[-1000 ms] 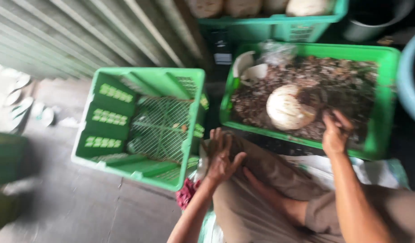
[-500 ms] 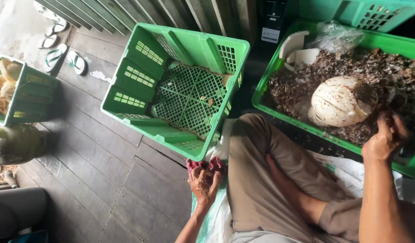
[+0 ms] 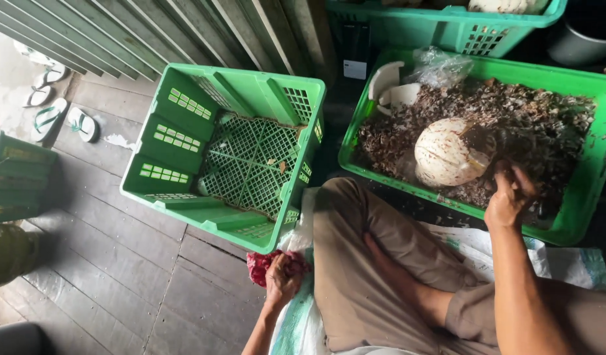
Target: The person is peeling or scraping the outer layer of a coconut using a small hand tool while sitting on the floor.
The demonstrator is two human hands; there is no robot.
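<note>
The empty green crate (image 3: 231,154) stands tilted, its open top facing up and right. Just right of it, the green tray (image 3: 582,197) holds brown husk scraps and 1 pale round coconut (image 3: 444,152). Right hand (image 3: 508,197) is clenched among the scraps. Below the crate, left hand (image 3: 282,276) grasps a red cloth (image 3: 260,266).

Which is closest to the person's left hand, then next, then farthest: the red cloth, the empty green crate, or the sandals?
From the left hand:
1. Red cloth, gripped in the hand.
2. Empty green crate, just above it.
3. Sandals, far upper left on the floor.
</note>
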